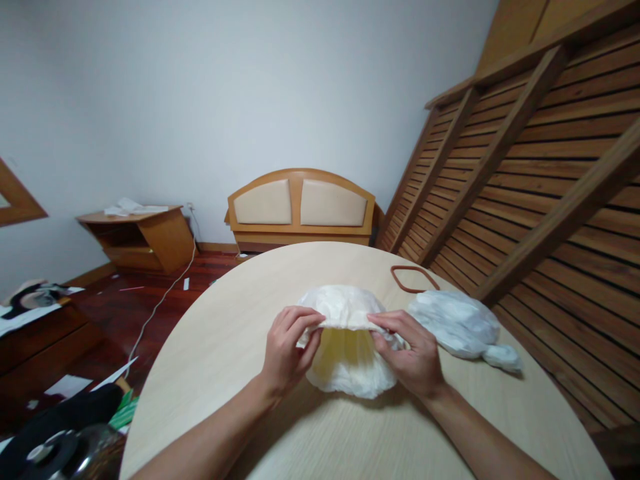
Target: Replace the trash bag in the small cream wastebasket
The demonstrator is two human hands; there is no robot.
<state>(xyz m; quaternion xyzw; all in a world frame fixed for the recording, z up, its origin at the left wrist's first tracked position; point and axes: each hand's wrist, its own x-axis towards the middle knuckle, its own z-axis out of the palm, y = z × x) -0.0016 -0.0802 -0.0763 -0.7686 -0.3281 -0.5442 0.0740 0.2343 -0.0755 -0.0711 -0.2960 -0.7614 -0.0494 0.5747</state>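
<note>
A thin white plastic bag (pixel 345 303) sits in front of me on the round table, its mouth towards me and a yellow inside showing through the opening. My left hand (pixel 294 347) pinches the upper edge of the mouth on the left, thumb and fingers closed. On the right, my right hand (pixel 413 350) pinches the same edge, thumb beneath. The edge stretches between both hands. Whether a yellow container stands inside the bag, I cannot tell. Right of my right hand lies a knotted whitish plastic bag (pixel 453 323). Behind it is a brown rounded-square ring (pixel 414 279).
The pale round table (pixel 240 313) fills the foreground. Slatted wooden boards (pixel 550 200) lean along its right side. Beyond stands a padded headboard (pixel 303 227). A low cabinet (pixel 165 240), a white cable (pixel 155 310) and clutter with a pot lid (pixel 65 453) are on the left.
</note>
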